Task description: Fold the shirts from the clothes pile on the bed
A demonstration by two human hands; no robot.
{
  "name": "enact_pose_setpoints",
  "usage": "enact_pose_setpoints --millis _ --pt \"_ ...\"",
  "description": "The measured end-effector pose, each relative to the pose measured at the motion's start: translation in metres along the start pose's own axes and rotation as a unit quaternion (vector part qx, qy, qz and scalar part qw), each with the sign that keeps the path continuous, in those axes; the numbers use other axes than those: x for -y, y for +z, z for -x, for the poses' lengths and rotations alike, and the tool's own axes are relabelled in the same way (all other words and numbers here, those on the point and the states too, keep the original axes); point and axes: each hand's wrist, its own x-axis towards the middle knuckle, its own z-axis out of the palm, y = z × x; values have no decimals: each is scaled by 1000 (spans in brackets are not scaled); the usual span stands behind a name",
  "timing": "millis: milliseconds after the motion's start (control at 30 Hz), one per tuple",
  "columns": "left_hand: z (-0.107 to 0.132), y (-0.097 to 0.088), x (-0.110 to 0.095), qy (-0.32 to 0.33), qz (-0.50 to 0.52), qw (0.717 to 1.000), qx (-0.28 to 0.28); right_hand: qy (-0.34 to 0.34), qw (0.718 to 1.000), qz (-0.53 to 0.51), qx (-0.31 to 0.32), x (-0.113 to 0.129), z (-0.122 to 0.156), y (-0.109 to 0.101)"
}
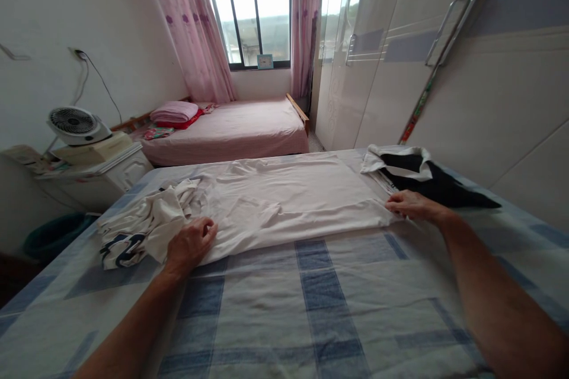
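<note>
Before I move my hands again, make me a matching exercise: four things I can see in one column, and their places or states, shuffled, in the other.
Things:
1. Fan
2. Black garment
3. Cloth with navy markings
4. Long white garment

Places or states:
A. Bunched up, to the left of the left hand
B. Laid out lengthwise between the two hands
C. Standing on a box near the left wall
D. Just beyond the right hand

Right pairs: 1-C, 2-D, 3-A, 4-B.
</note>
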Motion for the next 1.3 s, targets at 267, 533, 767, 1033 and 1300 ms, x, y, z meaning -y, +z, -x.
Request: enact_pose_setpoints --millis 267,533,767,1033,1300 --pt "-1 3 6 12 18 1000 -12 -64 995 -73 23 1 6 3" --pt "-1 1 3 11 12 1000 -14 -20 995 -77 -57 -4 4 2" --pt "-1 3 5 13 12 1000 -11 -25 996 -74 -30 0 8 3" --pt "-1 3 3 8 3 1000 -15 -35 998 -27 -38 1 7 7" --pt "-2 3 5 13 9 1000 -17 -27 989 45 -138 11 -1 16"
